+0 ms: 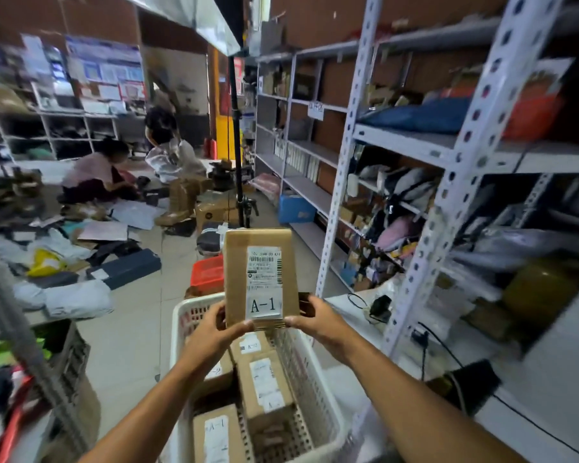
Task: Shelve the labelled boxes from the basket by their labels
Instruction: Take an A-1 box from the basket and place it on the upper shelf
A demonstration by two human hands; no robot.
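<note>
A brown cardboard box point(244, 262) with a white shipping label marked "A-1" is held upright above the white plastic basket point(318, 389). My left hand point(214, 332) grips its lower left corner and my right hand point(318, 320) grips its lower right corner. Several more labelled cardboard boxes point(264, 385) lie in the basket below; one at the near end also reads "A-1". Grey metal shelving point(411, 142) stands to the right.
The shelves on the right hold bags, parcels and small boxes. A black light stand point(238, 155) rises ahead. A red crate point(209, 274) and scattered parcels cover the floor. Two people crouch at the back left. A white table with cables is at right.
</note>
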